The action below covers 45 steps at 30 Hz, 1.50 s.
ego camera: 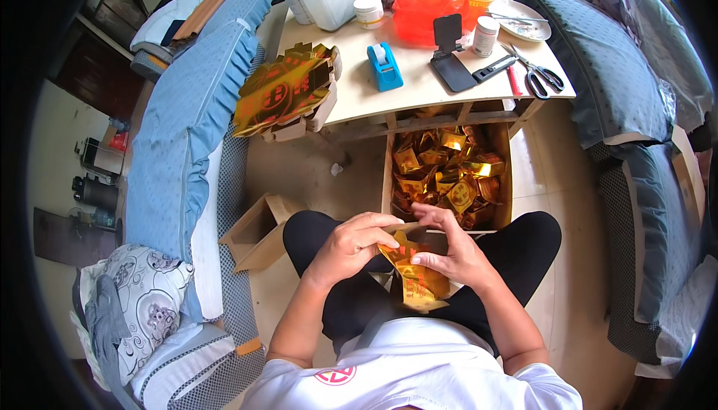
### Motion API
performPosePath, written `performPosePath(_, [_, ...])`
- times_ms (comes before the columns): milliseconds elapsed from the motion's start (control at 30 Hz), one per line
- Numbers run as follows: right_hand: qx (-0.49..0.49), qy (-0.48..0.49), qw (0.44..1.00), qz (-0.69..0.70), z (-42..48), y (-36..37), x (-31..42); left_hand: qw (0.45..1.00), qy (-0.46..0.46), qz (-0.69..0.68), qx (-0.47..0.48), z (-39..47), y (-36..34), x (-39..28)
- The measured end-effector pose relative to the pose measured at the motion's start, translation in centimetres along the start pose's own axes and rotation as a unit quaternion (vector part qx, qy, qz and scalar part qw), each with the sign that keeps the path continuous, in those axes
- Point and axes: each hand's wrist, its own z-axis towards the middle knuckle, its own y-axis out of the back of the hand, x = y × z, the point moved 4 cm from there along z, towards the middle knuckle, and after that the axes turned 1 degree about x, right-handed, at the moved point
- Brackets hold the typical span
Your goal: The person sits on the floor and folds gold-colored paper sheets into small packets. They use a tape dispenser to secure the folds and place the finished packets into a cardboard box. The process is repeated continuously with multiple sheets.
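Observation:
A partly folded gold cardboard carton (422,285) with red printing sits over my lap, its near end showing raised flaps. My left hand (354,244) grips its upper left edge between thumb and fingers. On the other side, my right hand (457,250) has its thumb against the printed face, and its slightly blurred fingers reach around the far edge. The carton's underside is hidden. Just beyond my hands, a large cardboard box (387,177) holds many shiny gold folded cartons (449,171).
Flat gold carton blanks (286,93) overhang the left of the table (359,101). On it are a blue tape dispenser (385,67), black phone stand (453,67), utility knife (493,69) and scissors (541,76). An open cardboard box (261,233) lies by my left knee. Blue-covered sofas (168,129) flank both sides.

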Motion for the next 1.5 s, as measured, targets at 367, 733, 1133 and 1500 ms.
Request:
performPosePath(367, [-0.101, -0.084, 0.991, 0.03, -0.9, -1.2, -2.1, 0.923, 0.21, -0.314, -0.074, -3.9, -5.9, 2.6])
performPosePath(733, [-0.117, -0.117, 0.977, 0.133, -1.0, -2.9, -2.7, 0.834, 0.16, -0.522, -0.083, -4.2, -7.5, 0.8])
performPosePath(1133, [-0.039, -0.081, 0.996, -0.014, -3.0, -2.8, -0.1, 0.844, 0.17, -0.452, -0.234, -5.7, -7.6, 0.9])
performPosePath(1500, [-0.057, -0.107, 0.958, 0.262, -1.1, -0.7, -0.8, 0.954, 0.167, -0.219, -0.122, -4.4, -3.2, -0.6])
